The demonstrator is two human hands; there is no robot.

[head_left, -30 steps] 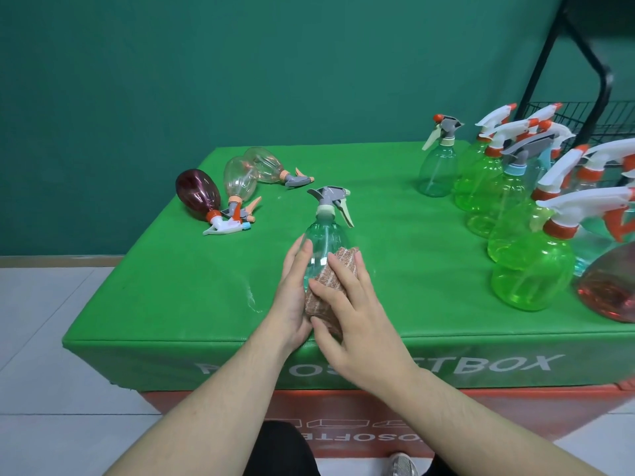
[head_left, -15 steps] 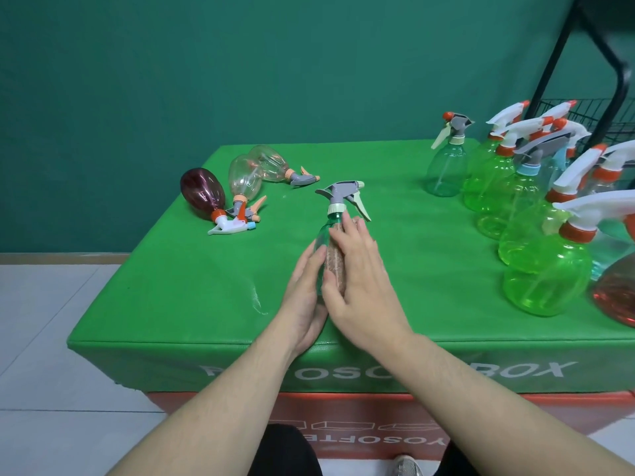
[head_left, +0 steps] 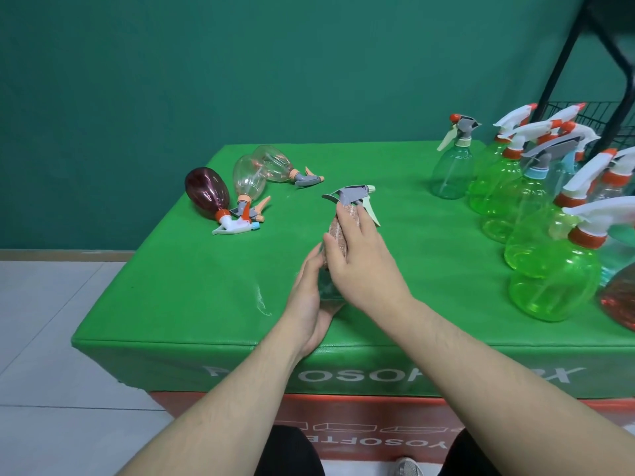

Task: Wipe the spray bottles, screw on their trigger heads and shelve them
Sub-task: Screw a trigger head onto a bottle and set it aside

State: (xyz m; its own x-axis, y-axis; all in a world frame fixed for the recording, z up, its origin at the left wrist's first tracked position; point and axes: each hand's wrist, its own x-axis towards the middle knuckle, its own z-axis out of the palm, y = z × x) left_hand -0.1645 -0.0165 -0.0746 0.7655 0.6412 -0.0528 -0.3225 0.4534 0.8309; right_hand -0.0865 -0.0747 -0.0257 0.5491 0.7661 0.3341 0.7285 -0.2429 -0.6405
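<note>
The head view looks down on a desk (head_left: 429, 255) covered in bright green padded material, with white lettering along its front edge and a red band beneath. Behind it stands a dark green wall; pale floor tiles show at the left, and a black wire rack (head_left: 604, 115) rises at the far right.

At the desk's back left lie three bottles on their sides: a maroon bottle (head_left: 206, 188) and two clear bottles (head_left: 249, 175), each with a trigger head fitted. Along the right side stands a crowd of upright green bottles (head_left: 549, 280) with white and orange trigger heads, a pale teal bottle (head_left: 452, 170) at the back and part of a red bottle (head_left: 618, 297) at the edge.

Near the front middle, the left hand (head_left: 309, 304) cups the lower body of a clear bottle (head_left: 328, 286), its fingers curved round it. The right hand (head_left: 360, 266) presses a brownish cloth (head_left: 343, 228) against the bottle's upper part, fingers curled over it just under the grey trigger head (head_left: 350, 194).

Against the frame a second ago, the right hand and cloth sit higher, up at the neck instead of low on the body, and the bottle leans further away from the person. The bottles elsewhere on the desk are unchanged.
</note>
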